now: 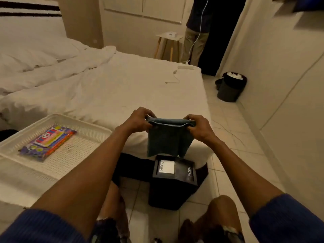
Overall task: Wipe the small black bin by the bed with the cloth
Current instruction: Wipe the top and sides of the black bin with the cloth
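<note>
A small black bin (172, 186) with a swing lid marked PUSH stands on the tiled floor at the foot corner of the bed, between my knees. A dark teal cloth (168, 139) hangs folded in the air just above the bin's lid. My left hand (138, 120) pinches the cloth's upper left corner. My right hand (198, 127) grips its upper right corner. The cloth's lower edge hides the far rim of the bin.
The white bed (114, 88) fills the left and middle. A white perforated tray (73, 155) on it holds a colourful wipes pack (48, 142). A second dark bin (231, 86) full of paper stands by the right wall. A person (198, 32) stands beside a stool (168, 44) at the back.
</note>
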